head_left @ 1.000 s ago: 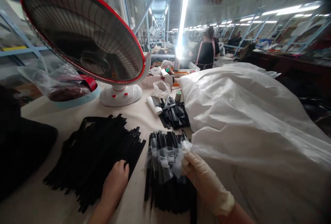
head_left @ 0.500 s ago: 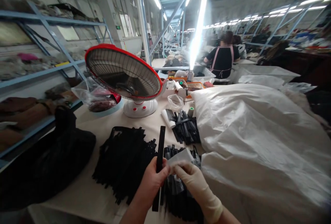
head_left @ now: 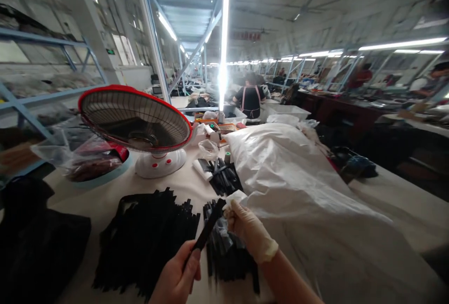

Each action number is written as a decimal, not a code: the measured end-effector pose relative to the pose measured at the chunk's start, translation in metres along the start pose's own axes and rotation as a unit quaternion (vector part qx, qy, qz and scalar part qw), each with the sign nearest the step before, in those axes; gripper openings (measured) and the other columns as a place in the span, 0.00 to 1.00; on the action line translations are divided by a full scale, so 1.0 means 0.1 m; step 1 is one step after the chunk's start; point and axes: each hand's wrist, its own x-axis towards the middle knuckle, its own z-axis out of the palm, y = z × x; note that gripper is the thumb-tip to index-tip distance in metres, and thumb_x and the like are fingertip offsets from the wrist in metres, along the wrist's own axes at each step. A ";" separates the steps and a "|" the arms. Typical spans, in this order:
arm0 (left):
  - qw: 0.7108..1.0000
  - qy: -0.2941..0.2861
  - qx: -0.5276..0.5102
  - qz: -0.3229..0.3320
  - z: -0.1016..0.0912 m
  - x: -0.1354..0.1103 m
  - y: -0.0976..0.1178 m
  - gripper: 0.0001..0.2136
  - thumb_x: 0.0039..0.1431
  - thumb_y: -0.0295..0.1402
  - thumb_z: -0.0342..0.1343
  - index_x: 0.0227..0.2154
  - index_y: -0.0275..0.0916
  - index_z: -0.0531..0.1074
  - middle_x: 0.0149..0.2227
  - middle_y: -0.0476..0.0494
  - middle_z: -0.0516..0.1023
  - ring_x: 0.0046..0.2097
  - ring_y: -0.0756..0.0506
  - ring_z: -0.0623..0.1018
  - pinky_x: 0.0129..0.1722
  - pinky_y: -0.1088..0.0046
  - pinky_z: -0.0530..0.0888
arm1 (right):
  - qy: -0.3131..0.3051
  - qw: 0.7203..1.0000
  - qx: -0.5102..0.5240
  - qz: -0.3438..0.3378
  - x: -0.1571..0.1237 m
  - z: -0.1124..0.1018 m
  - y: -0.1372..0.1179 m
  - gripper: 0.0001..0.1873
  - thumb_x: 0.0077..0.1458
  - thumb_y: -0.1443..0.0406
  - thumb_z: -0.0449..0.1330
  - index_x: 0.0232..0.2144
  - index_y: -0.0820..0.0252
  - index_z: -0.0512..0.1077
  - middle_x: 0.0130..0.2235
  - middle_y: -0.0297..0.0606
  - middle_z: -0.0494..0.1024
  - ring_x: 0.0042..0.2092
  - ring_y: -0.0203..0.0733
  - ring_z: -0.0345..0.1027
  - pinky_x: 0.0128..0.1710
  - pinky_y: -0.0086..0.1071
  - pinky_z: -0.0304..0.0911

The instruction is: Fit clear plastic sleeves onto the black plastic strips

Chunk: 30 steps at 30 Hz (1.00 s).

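Note:
My bare left hand (head_left: 179,269) is closed round the near part of a flat black strip (head_left: 206,229), which slants up to the right. At its far end, my right hand (head_left: 248,231), in a pale glove, pinches a thin whitish translucent sheet (head_left: 237,196). The sheet meets or overlaps the strip's tip; the fingers hide exactly how. Below the right hand lies a pile of black strips with clear plastic on them (head_left: 228,259). To the left is a wider heap of black strips (head_left: 147,243). A tied bundle of dark strips (head_left: 226,177) lies farther back.
A red-rimmed fan (head_left: 164,162) stands on the table at back left, beside a pale blue basin (head_left: 101,180) holding bagged goods. A large white sack (head_left: 280,173) fills the right side. A black bag (head_left: 42,243) lies far left. A person (head_left: 249,100) sits beyond the table.
The view has swung right. The strip has tipped from nearly upright to a rightward slant, and my left hand has come nearer. The sheet has gone from beside the strip's middle to its far end.

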 end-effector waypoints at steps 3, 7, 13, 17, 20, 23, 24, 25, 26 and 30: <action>0.997 0.015 0.064 0.033 -0.06 -0.11 -0.02 0.18 0.56 0.48 0.47 0.35 0.39 0.69 0.18 0.55 0.63 0.20 0.52 0.62 0.20 0.77 0.59 | 0.008 1.000 0.020 -0.017 -0.06 0.07 0.08 0.18 0.35 0.57 0.71 0.23 0.61 0.69 0.23 0.30 0.69 0.25 0.29 0.60 0.20 0.21 0.53; 0.992 0.005 0.117 0.041 -0.13 -0.12 -0.05 0.16 0.57 0.45 0.46 0.35 0.39 0.71 0.19 0.53 0.65 0.23 0.49 0.67 0.24 0.75 0.62 | 0.011 0.995 -0.072 -0.065 -0.12 0.05 0.11 0.18 0.38 0.54 0.68 0.21 0.63 0.71 0.22 0.33 0.71 0.23 0.29 0.59 0.21 0.23 0.54; 0.990 -0.030 0.135 0.026 -0.12 -0.05 -0.04 0.17 0.58 0.45 0.44 0.35 0.37 0.70 0.17 0.54 0.65 0.21 0.49 0.67 0.23 0.75 0.61 | -0.036 0.954 -0.286 -0.076 -0.24 0.04 0.11 0.17 0.42 0.54 0.65 0.21 0.64 0.75 0.21 0.34 0.73 0.23 0.30 0.60 0.25 0.26 0.54; 0.995 -0.047 0.083 0.039 -0.02 0.07 0.01 0.20 0.57 0.48 0.44 0.42 0.37 0.65 0.17 0.54 0.67 0.18 0.50 0.66 0.19 0.77 0.60 | -0.163 0.923 -0.347 0.007 -0.33 0.05 0.32 0.17 0.45 0.54 0.62 0.26 0.64 0.76 0.22 0.35 0.74 0.25 0.34 0.65 0.26 0.27 0.56; 0.997 -0.067 0.043 -0.004 0.02 0.11 0.01 0.22 0.55 0.52 0.45 0.41 0.38 0.62 0.16 0.57 0.66 0.13 0.53 0.61 0.13 0.79 0.55 | -0.186 0.907 -0.379 0.004 -0.36 -0.03 0.33 0.16 0.46 0.54 0.62 0.29 0.63 0.76 0.24 0.34 0.74 0.26 0.34 0.65 0.27 0.27 0.57; 0.995 -0.087 0.038 -0.016 0.07 0.12 -0.01 0.19 0.56 0.52 0.43 0.33 0.39 0.62 0.14 0.59 0.62 0.12 0.55 0.56 0.12 0.81 0.52 | -0.165 0.911 -0.378 -0.020 -0.35 -0.11 0.19 0.21 0.43 0.51 0.63 0.32 0.62 0.77 0.26 0.34 0.74 0.27 0.35 0.64 0.27 0.27 0.58; 0.994 -0.097 0.039 -0.014 0.10 0.12 -0.01 0.19 0.56 0.52 0.43 0.30 0.40 0.62 0.13 0.60 0.61 0.12 0.56 0.55 0.12 0.81 0.51 | -0.134 0.925 -0.353 -0.036 -0.34 -0.12 0.15 0.24 0.43 0.48 0.61 0.35 0.61 0.76 0.25 0.34 0.74 0.26 0.35 0.63 0.26 0.27 0.58; 0.993 -0.108 0.034 -0.016 0.14 0.13 -0.02 0.19 0.56 0.52 0.43 0.27 0.40 0.61 0.13 0.60 0.60 0.12 0.56 0.54 0.12 0.81 0.50 | -0.096 0.940 -0.323 -0.053 -0.33 -0.12 0.13 0.27 0.44 0.46 0.59 0.38 0.61 0.76 0.24 0.34 0.72 0.24 0.34 0.62 0.25 0.27 0.57; 0.993 -0.116 0.021 -0.020 0.19 0.15 -0.02 0.19 0.55 0.53 0.44 0.26 0.40 0.61 0.12 0.60 0.59 0.12 0.57 0.53 0.12 0.81 0.49 | -0.061 0.951 -0.295 -0.066 -0.32 -0.11 0.13 0.30 0.45 0.44 0.57 0.40 0.61 0.75 0.22 0.33 0.70 0.23 0.33 0.60 0.23 0.27 0.56; 0.991 -0.107 -0.080 -0.026 0.33 0.21 -0.06 0.21 0.50 0.56 0.48 0.26 0.41 0.60 0.11 0.63 0.53 0.13 0.57 0.51 0.12 0.81 0.46 | -0.078 0.953 -0.291 -0.030 -0.32 -0.06 0.21 0.32 0.45 0.43 0.56 0.39 0.64 0.76 0.16 0.29 0.62 0.19 0.30 0.51 0.20 0.27 0.50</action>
